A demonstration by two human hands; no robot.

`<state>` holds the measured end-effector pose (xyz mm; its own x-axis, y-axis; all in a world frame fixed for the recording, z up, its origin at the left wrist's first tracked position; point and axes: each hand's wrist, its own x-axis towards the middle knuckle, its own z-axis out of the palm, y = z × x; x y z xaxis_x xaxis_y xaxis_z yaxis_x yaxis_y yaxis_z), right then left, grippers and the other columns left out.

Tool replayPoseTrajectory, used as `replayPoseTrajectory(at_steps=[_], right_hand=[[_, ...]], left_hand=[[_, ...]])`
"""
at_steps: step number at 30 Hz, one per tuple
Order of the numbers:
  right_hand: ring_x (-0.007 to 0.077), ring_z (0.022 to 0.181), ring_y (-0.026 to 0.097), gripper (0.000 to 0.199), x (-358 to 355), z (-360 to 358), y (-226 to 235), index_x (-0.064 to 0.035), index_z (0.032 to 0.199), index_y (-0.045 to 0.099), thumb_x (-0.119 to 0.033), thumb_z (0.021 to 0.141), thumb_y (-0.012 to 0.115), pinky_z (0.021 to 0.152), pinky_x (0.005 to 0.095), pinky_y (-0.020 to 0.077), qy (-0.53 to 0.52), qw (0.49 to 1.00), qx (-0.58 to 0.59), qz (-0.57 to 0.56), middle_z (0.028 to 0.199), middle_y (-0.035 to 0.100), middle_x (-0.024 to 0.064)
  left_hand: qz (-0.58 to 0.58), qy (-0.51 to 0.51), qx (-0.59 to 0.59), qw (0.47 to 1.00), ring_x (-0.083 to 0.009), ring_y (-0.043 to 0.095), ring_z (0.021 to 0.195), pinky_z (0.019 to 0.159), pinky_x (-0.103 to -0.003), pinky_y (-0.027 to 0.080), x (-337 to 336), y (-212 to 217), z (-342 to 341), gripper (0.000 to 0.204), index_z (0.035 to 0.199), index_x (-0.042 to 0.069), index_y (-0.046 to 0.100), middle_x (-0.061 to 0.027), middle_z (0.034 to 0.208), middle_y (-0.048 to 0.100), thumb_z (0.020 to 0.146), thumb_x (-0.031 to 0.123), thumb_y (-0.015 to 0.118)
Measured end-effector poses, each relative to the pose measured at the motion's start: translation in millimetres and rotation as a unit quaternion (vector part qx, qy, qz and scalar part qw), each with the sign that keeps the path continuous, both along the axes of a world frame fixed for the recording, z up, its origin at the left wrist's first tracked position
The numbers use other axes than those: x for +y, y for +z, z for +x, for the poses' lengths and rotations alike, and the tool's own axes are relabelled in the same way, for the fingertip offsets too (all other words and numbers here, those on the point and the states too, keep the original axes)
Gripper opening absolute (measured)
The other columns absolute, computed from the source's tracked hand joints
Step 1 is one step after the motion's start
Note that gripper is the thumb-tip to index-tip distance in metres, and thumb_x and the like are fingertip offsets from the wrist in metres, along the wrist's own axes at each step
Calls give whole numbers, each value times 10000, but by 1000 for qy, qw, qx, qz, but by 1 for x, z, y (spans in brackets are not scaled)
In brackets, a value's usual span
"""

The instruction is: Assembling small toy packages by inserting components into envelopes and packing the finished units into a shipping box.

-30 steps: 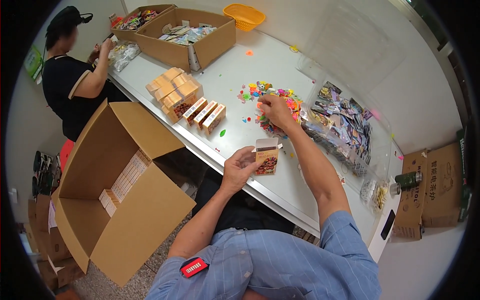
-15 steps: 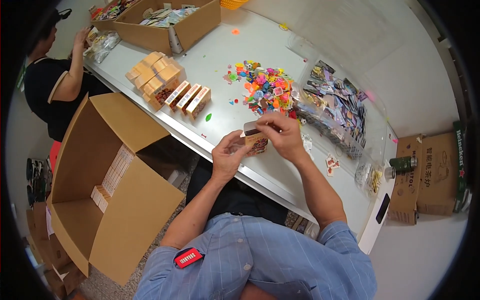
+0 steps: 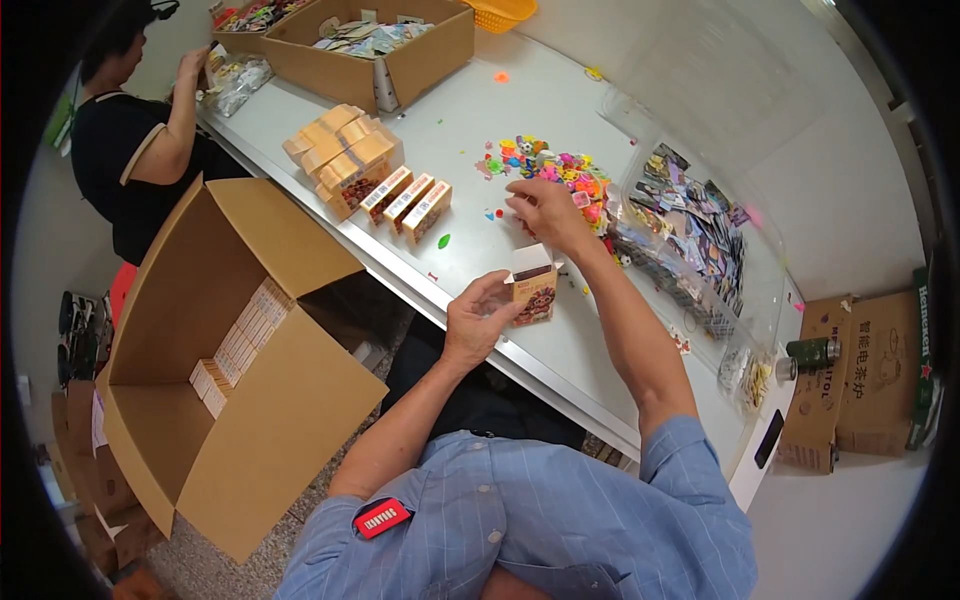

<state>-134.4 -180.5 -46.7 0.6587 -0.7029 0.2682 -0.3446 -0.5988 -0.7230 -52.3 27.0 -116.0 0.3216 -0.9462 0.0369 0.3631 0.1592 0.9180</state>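
Near the table's front edge, my left hand [image 3: 478, 318] grips a small printed carton [image 3: 535, 301] by its left side, thumb on the front. The carton stands upright with its top flap raised. Beyond it my right hand [image 3: 550, 215] reaches to the near left side of a pile of small colourful plastic toys [image 3: 570, 170]. Its fingers are bent but apart, and I see nothing held in them. Part of the pile is hidden behind this hand.
Several closed cartons [image 3: 425, 210] and a bundled stack [image 3: 345, 155] sit left on the table [image 3: 470, 110]. A clear bin of cards [image 3: 690, 235] is at right. An open cardboard box [image 3: 270, 400] with cartons inside stands lower left. Another person [image 3: 130, 140] works at far left.
My right hand has left the carton's top and moved away to the toy pile. The carton stays in my left hand, its flap now standing up. The whole view has shifted slightly.
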Motion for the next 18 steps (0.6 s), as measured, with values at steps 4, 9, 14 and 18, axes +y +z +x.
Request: replayPoseTrajectory(at_steps=[4,9,14,18], right_hand=[[276,728,687,245,-23,13,-11,11,1088,718,-125,888,679,715,357,537,107,979,158,-72,833,708,185],[254,706,682,211,-17,12,-4,10,1035,728,-137,889,690,696,347,536,114,961,229,-108,787,703,170],[156,728,653,131,44,-32,59,4,993,733,-90,911,694,663,286,511,-2,1000,-2,-2,829,709,107],[164,749,642,152,88,-63,59,-39,1033,750,-58,882,740,671,323,508,19,998,-45,-36,863,701,90]], left_hand=[[-5,0,8,1000,-205,699,1020,883,-308,600,-3,4,-4,509,1334,-43,540,-193,1152,694,864,-74,733],[2,6,24,1000,-198,699,1021,885,-303,594,-5,3,-3,507,1337,-44,535,-192,1150,696,870,-70,731],[0,17,3,1000,-174,689,1005,847,-280,583,-3,-2,-2,512,1336,-36,548,-165,1130,699,863,-53,745],[-15,14,-36,999,-171,697,982,832,-275,586,-2,-4,-2,510,1330,-33,552,-162,1117,708,859,-71,744]])
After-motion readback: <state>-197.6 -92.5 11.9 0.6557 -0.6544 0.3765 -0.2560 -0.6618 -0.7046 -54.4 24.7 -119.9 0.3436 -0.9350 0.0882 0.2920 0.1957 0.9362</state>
